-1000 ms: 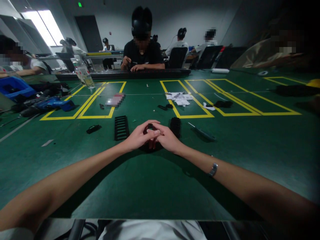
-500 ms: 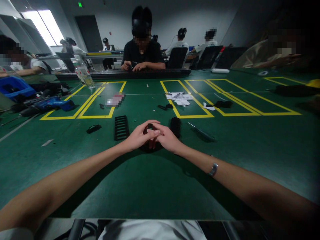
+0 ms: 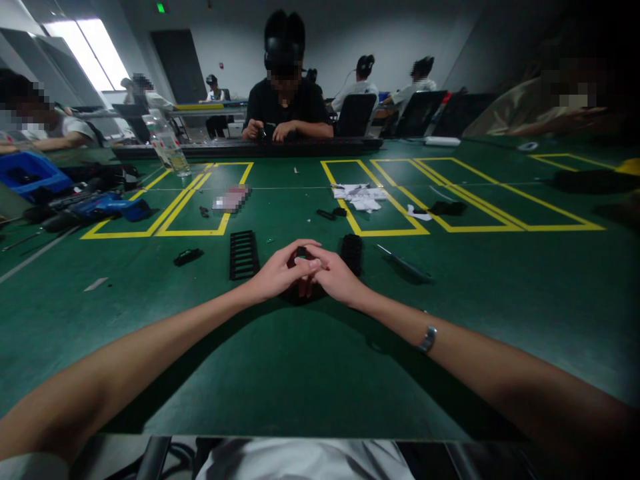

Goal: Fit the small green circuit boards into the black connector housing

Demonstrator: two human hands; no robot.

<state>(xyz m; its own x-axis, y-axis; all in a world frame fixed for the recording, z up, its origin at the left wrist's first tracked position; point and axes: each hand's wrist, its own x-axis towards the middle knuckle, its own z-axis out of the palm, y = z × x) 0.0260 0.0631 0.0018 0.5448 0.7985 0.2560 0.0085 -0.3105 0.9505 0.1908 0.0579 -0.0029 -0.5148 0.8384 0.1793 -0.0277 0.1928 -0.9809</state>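
Both hands meet over the green table (image 3: 300,373), fingers closed around a small black part (image 3: 301,252) that is mostly hidden. My left hand (image 3: 280,270) grips it from the left, its thumb reaching across toward the other hand. From the right, my right hand (image 3: 336,273) wraps round the same part, its fingers touching those of the left. A black slotted rack (image 3: 243,256) lies just left of my left hand. Close behind my right hand is a dark ribbed block (image 3: 351,255). A screwdriver (image 3: 406,265) rests farther right.
A small black piece (image 3: 188,257) lies left of the rack. Crumpled white paper (image 3: 361,196) is beyond the hands. Power tools (image 3: 95,212), a blue bin (image 3: 30,175) and clear bottles (image 3: 175,157) stand back left. A person (image 3: 285,100) sits opposite, holding a small dark object.
My hands keep nearly the same grip and place. The person opposite has shifted their hands slightly, and more of the dark object between them shows.
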